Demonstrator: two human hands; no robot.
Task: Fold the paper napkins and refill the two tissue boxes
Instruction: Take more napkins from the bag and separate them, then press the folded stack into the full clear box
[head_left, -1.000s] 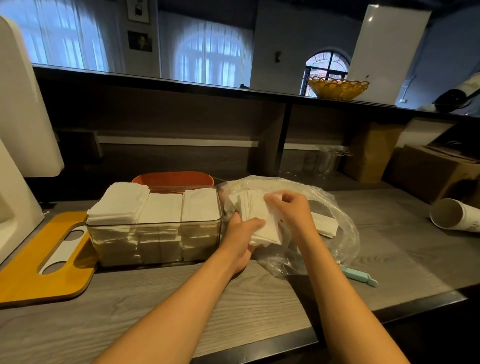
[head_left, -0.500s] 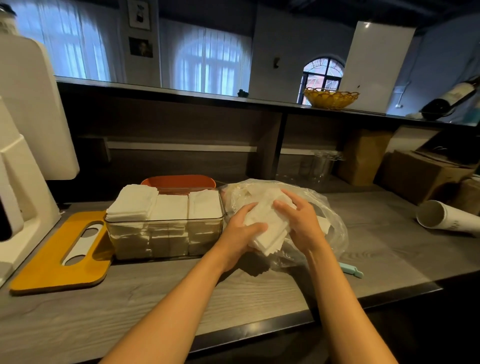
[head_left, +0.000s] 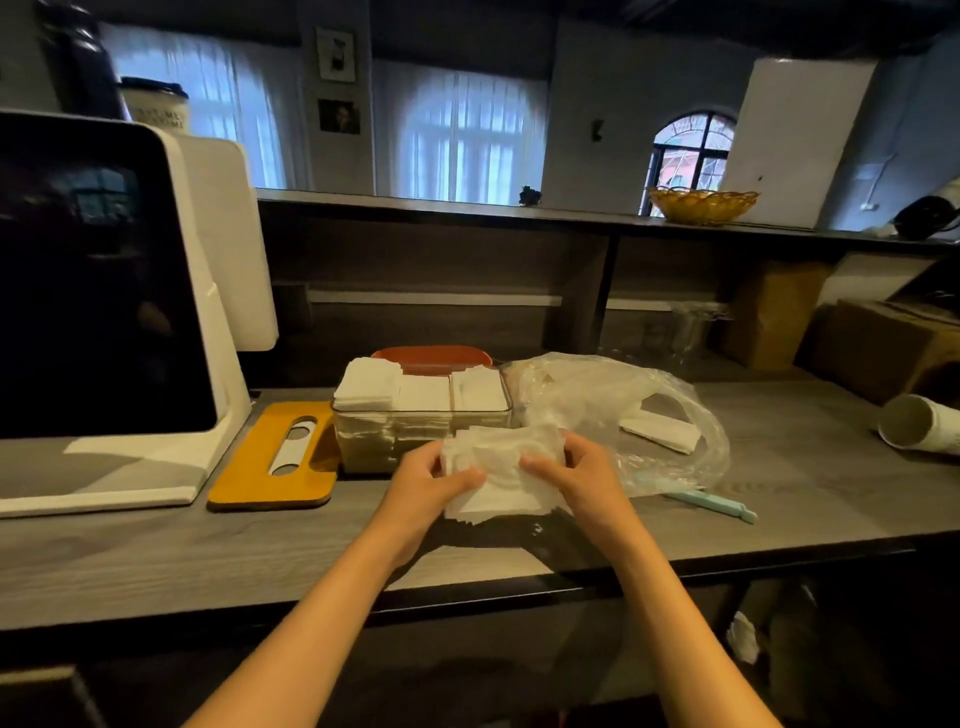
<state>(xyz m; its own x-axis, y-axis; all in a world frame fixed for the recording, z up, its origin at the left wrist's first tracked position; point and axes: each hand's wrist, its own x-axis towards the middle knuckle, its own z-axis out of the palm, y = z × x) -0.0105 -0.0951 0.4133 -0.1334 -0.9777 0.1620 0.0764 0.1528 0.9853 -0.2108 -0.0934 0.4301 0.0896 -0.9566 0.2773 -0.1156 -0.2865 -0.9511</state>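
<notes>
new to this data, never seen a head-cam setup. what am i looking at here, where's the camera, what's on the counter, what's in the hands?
There is no machine: a person works with bare hands, and a wide-angle camera worn on their head looks forward and down, so both forearms enter from the bottom of the picture. It is a single view.

The left hand and the right hand together hold a stack of white paper napkins over the grey counter, fingers curled round its two ends.

Behind the stack stands a clear tissue box, filled with napkins up to and above its rim. To its left lies a yellow lid with a slot, next to a white screen terminal. To the right lies a crumpled clear plastic bag with a few napkins inside, and a pale blue clip in front of it.
</notes>
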